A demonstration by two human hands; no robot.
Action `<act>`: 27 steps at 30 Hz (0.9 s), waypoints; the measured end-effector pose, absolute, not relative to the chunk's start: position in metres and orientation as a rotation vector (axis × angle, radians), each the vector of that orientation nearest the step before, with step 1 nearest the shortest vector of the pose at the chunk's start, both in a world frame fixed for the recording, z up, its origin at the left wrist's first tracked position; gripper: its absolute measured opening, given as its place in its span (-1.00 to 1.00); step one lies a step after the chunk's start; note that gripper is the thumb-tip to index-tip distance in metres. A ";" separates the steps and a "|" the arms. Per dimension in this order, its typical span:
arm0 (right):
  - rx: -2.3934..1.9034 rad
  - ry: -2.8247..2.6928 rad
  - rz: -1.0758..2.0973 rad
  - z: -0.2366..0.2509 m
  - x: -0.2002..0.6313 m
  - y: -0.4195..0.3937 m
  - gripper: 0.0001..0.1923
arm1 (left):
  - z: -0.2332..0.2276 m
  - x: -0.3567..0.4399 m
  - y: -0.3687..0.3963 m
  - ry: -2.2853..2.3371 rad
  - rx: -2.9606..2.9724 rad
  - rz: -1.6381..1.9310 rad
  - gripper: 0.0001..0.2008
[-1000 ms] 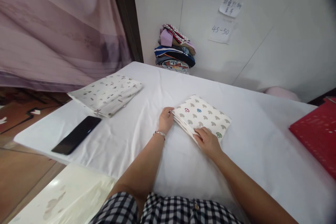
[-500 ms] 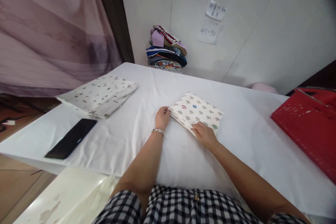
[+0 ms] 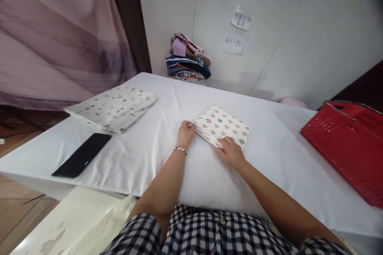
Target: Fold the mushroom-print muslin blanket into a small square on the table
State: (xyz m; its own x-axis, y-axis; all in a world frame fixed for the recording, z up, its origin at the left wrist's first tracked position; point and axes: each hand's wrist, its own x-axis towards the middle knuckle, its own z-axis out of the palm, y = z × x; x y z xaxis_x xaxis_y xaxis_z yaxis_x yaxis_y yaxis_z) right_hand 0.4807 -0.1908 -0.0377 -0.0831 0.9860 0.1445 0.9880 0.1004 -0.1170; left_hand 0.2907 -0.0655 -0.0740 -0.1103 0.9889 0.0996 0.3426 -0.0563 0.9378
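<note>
A folded white cloth [image 3: 223, 122] with a grey mushroom print lies on the white-covered table [image 3: 155, 143] in front of me. Red, blue and green mushrooms stand out on its top face, and stacked layers show along its near left edge. My left hand [image 3: 186, 132] pinches the left corner of those layers. On the near edge, my right hand [image 3: 231, 151] is closed over the cloth, thumb underneath or hidden and fingers on top. A second folded cloth [image 3: 115, 107] with small dark motifs rests at the table's left side.
A black phone-like slab [image 3: 82, 155] lies near the left front edge. On the right stands a red plastic basket [image 3: 347, 147]. Beyond the far edge, a stack of folded clothes [image 3: 189, 59] sits against the wall, below paper notes [image 3: 235, 43]. A pink curtain [image 3: 60, 36] hangs at left.
The view has shifted slightly, so the basket shows more fully. Both hands keep hold of the mushroom-print cloth, with hardly any movement.
</note>
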 end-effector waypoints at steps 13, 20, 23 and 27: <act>-1.979 -2.091 0.155 -0.033 0.481 -0.184 -0.82 | -0.052 0.303 -0.085 1.330 1.411 0.589 -0.76; -1.975 -2.036 0.110 -0.035 0.478 -0.181 -0.85 | -0.050 0.309 -0.092 1.128 1.193 0.442 -0.70; -1.950 -2.037 0.073 -0.040 0.480 -0.180 -0.81 | -0.051 0.317 -0.096 1.110 1.084 0.487 -0.76; -1.894 -2.037 0.074 -0.043 0.483 -0.178 -0.80 | -0.051 0.328 -0.101 1.113 1.009 0.551 -0.80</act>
State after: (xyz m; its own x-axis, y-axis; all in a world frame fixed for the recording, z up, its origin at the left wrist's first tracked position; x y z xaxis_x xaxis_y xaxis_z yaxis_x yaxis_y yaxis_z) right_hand 0.4828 -0.1779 -0.0427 -0.0392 0.9743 0.2219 0.9556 0.1015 -0.2767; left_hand 0.3278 -0.1009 -0.0512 0.3799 0.7959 -0.4715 0.1072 0.4684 0.8770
